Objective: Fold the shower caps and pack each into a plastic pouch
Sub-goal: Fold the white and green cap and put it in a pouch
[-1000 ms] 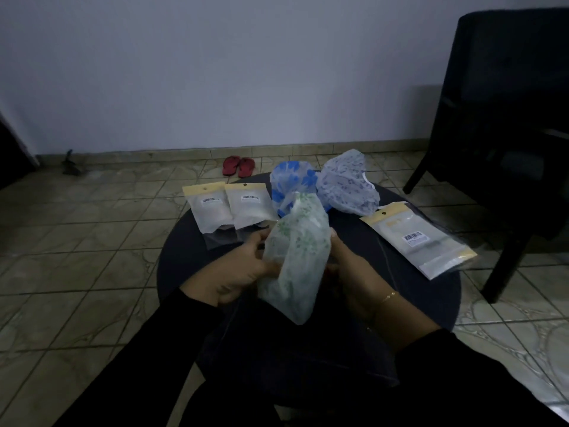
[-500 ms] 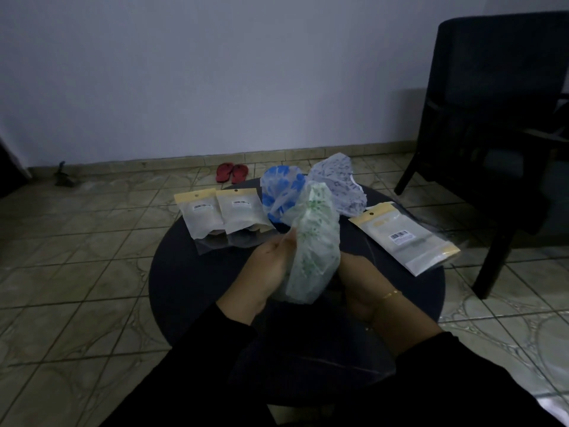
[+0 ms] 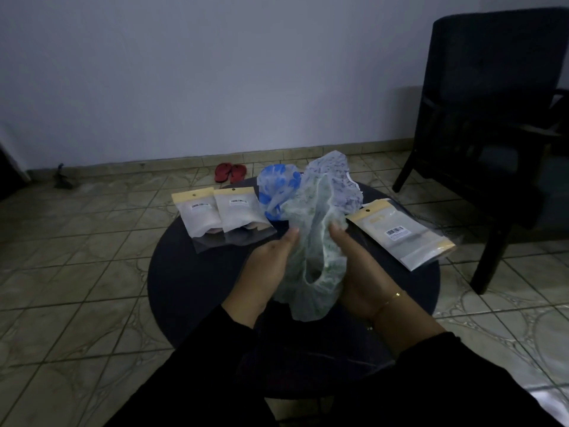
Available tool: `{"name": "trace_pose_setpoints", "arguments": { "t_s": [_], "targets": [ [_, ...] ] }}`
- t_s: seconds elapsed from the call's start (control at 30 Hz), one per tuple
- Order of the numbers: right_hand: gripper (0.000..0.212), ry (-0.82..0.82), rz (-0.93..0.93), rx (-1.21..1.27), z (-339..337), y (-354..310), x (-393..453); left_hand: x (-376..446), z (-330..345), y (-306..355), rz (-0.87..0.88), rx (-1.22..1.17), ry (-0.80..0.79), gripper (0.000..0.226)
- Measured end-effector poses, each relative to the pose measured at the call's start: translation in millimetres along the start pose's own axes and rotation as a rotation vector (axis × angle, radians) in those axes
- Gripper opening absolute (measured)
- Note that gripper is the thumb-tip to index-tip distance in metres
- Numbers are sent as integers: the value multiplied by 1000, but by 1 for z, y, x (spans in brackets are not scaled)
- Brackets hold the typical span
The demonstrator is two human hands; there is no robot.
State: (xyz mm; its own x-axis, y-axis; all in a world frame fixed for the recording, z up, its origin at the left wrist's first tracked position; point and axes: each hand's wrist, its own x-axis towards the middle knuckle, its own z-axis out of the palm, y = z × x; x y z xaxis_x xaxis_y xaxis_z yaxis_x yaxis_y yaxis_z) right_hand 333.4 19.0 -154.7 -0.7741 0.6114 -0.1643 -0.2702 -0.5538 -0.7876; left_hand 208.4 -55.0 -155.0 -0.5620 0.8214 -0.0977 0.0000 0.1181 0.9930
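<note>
A green-patterned shower cap [image 3: 311, 241] hangs between both hands above the round dark table [image 3: 191, 278], its elastic opening facing me. My left hand [image 3: 271, 263] grips its left side and my right hand [image 3: 354, 266] grips its right side. Behind it lie a blue-patterned cap [image 3: 277, 189] and a purple-speckled cap [image 3: 335, 177], both loose. Two filled pouches [image 3: 221, 214] with tan headers lie side by side at the table's far left. A longer pouch [image 3: 403, 232] with a barcode label lies flat at the right.
A dark armchair [image 3: 492, 124] stands close to the table's right side. A pair of red sandals [image 3: 230, 171] sits on the tiled floor by the wall. A small dark object [image 3: 61, 178] stands at the left near the skirting.
Both hands have spread the green cap open from a narrow bunched shape, so its elastic opening now shows. The camera tilted slightly, shifting the table lower in view.
</note>
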Motion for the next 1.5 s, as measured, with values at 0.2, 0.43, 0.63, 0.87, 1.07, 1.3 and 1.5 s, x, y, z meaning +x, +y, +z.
{"name": "trace_pose_setpoints", "arguments": {
  "t_s": [0.2, 0.43, 0.63, 0.87, 1.07, 1.3, 1.5],
  "targets": [
    [21, 350, 18, -236, -8, 3, 4, 4, -7, -4, -41, 56, 225, 19],
    [33, 605, -39, -571, -45, -12, 6, 7, -43, -7, -90, -120, 312, 10],
    [36, 726, 21, -775, -61, -13, 7, 13, -77, -28, -176, 17, 404, 10],
    [55, 737, 8, -1018, -65, -13, 13, 1, -79, -46, 132, 896, 125, 76],
    [60, 589, 24, -528, -64, -10, 10, -14, -65, -30, 77, 1043, -160, 55],
    [35, 488, -35, -795, -66, -10, 3, -5, -59, -6, 14, 980, 42, 55],
    [30, 306, -14, -764, -65, -8, 6, 34, -51, -5, -115, 624, 17, 58]
  ]
}}
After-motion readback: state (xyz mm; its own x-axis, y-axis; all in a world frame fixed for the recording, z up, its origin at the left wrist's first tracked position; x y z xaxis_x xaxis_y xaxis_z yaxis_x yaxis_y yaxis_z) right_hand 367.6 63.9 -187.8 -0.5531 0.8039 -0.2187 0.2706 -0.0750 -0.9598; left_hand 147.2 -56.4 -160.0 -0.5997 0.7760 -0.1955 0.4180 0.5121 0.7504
